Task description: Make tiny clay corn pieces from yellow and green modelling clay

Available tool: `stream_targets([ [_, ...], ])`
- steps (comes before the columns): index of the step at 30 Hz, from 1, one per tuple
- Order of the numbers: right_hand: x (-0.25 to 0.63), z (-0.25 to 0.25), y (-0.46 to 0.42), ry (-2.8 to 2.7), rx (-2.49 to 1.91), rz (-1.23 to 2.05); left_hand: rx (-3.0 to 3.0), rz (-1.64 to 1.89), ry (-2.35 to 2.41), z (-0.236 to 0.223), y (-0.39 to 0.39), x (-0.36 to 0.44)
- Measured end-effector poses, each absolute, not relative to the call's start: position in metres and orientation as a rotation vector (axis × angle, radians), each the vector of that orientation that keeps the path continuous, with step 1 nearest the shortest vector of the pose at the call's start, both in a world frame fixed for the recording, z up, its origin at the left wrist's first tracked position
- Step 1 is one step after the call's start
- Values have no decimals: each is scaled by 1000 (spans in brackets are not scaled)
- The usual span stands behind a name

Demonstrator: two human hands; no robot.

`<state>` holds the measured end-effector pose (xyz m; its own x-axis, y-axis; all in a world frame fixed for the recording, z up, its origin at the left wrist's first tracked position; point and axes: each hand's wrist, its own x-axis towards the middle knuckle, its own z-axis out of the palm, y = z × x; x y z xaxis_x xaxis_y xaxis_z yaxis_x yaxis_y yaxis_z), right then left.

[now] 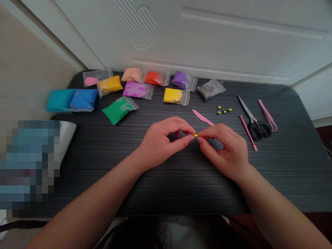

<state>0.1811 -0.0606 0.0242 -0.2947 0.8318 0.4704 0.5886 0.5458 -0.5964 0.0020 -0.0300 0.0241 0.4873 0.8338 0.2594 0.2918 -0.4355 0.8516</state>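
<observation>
Between the fingertips of both hands is a tiny yellow and green clay piece (196,136), held over the middle of the dark table. My left hand (169,138) pinches it from the left with thumb and index finger. From the other side, my right hand (224,148) grips it the same way. Several similar small yellow and green clay pieces (224,111) lie beyond my right hand. A pink plastic clay knife (202,117) rests just behind the hands, its near end partly hidden by my right hand.
Bags of coloured clay line the back, among them green (118,110), yellow (173,95), purple (181,80) and blue (83,99). Black-handled scissors (255,126), a pink stick tool (248,133) and pink tweezers (267,114) lie right. A blurred-out object (28,162) stands left.
</observation>
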Motion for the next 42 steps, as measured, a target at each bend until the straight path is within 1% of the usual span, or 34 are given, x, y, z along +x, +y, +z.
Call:
stream_targets([
  [24, 181, 25, -60, -2017, -1143, 377, 1982, 944, 922, 25, -31, 3],
  [42, 180, 24, -60, -2006, -1160, 379, 1992, 904, 945, 25, -30, 3],
])
